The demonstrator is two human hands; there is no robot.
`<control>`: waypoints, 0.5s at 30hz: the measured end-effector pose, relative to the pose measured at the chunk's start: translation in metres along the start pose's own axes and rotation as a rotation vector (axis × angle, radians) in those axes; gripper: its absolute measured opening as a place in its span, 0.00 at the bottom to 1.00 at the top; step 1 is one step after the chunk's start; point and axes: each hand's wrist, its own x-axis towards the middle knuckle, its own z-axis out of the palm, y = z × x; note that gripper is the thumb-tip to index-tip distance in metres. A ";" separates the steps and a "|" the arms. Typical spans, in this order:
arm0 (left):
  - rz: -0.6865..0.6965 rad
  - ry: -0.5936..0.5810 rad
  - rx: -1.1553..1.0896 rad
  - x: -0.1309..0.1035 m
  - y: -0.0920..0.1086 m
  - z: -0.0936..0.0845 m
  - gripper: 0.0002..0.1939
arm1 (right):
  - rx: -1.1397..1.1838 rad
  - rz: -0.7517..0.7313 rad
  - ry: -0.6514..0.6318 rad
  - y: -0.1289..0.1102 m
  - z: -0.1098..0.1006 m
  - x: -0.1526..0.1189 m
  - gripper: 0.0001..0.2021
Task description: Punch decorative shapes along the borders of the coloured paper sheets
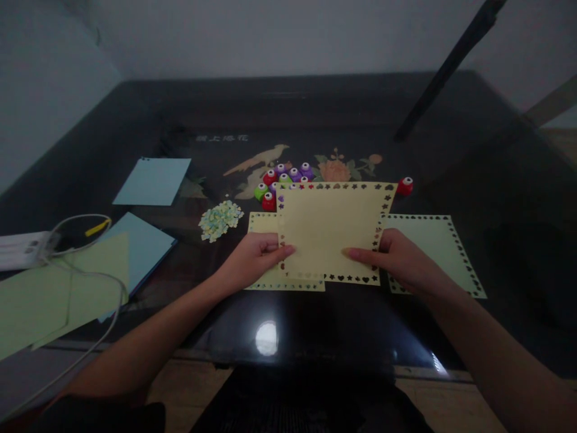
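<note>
Between my two hands is a yellow sheet of paper (331, 225), raised off the table and tilted toward me. Small shapes such as hearts and stars are punched along its edges. My left hand (252, 258) pinches its left edge, thumb in front and fingers behind. At the right edge my right hand (401, 258) grips it the same way. Partly covered behind it lies another punched yellow sheet (264, 282). A pale green punched sheet (428, 252) rests under my right hand. Several red, green and purple craft punches (270, 177) cluster behind the held paper, some hidden.
One red punch (405, 186) sits apart on the right. Left of centre is a pile of punched-out paper bits (220, 220). Blue sheets (153, 181), plain green sheets (90, 288) and a white power strip with a cable (22, 251) occupy the left side of the dark glossy table (148, 114).
</note>
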 end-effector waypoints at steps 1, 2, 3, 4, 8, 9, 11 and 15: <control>0.009 0.001 0.019 0.000 0.000 0.000 0.12 | -0.012 0.002 -0.005 0.000 0.000 0.000 0.11; 0.015 0.001 0.035 0.000 0.000 0.001 0.12 | -0.022 0.004 -0.009 0.000 0.000 -0.001 0.11; 0.019 0.000 0.046 0.000 0.000 0.001 0.12 | -0.031 0.004 -0.009 0.000 0.000 -0.001 0.12; 0.021 0.000 0.050 0.000 0.000 0.001 0.11 | -0.036 0.004 -0.011 0.000 0.000 -0.001 0.12; 0.021 -0.014 0.050 -0.001 -0.001 0.002 0.12 | -0.054 -0.005 -0.035 0.000 -0.002 0.000 0.12; 0.030 -0.016 0.057 -0.001 -0.001 0.002 0.13 | -0.070 -0.004 -0.035 0.000 -0.004 0.000 0.11; 0.061 -0.027 0.088 -0.001 -0.001 0.001 0.16 | -0.114 -0.002 -0.014 -0.002 -0.009 -0.001 0.10; 0.111 0.001 0.065 0.001 -0.003 -0.003 0.14 | -0.102 -0.041 0.114 -0.006 -0.023 -0.007 0.10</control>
